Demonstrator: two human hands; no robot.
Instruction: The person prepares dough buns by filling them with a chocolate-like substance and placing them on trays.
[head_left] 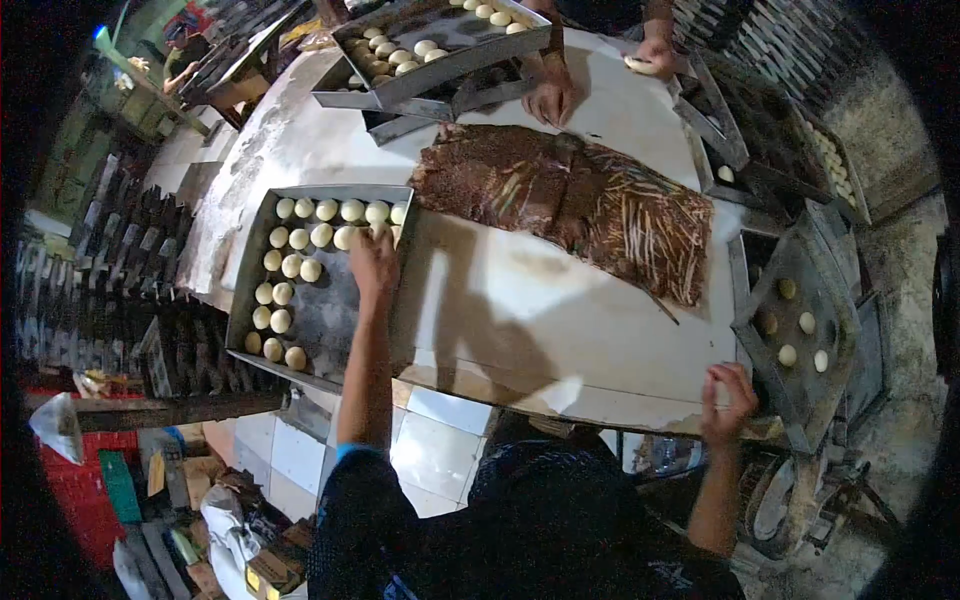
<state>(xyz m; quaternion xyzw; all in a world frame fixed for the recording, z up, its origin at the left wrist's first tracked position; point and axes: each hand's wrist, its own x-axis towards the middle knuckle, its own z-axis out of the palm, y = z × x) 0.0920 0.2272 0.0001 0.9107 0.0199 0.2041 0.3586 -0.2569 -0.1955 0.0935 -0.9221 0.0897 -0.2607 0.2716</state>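
Note:
A metal tray (335, 325) on the left of the table holds rows of round, pale dough balls (291, 266). My left hand (373, 268) reaches over its right side, fingers closed around a dough ball near the far rows; the fingers partly hide it. Off to the right, my right hand (728, 402) hovers by the table's front edge, fingers loosely curled and apart, with nothing visible in them. Beside it stands another metal tray (790, 395) with a few dough balls (807, 323). Between the trays lies a dark brown, worn mat (565, 195) with pale strips showing.
Across the table, a co-worker's hand (548, 98) rests near the mat, and the other hand (655, 57) holds a dough piece. Stacked trays (440, 75) with dough balls stand at the back. A thin stick (660, 308) juts from the mat. Red crates (95, 490) sit lower left.

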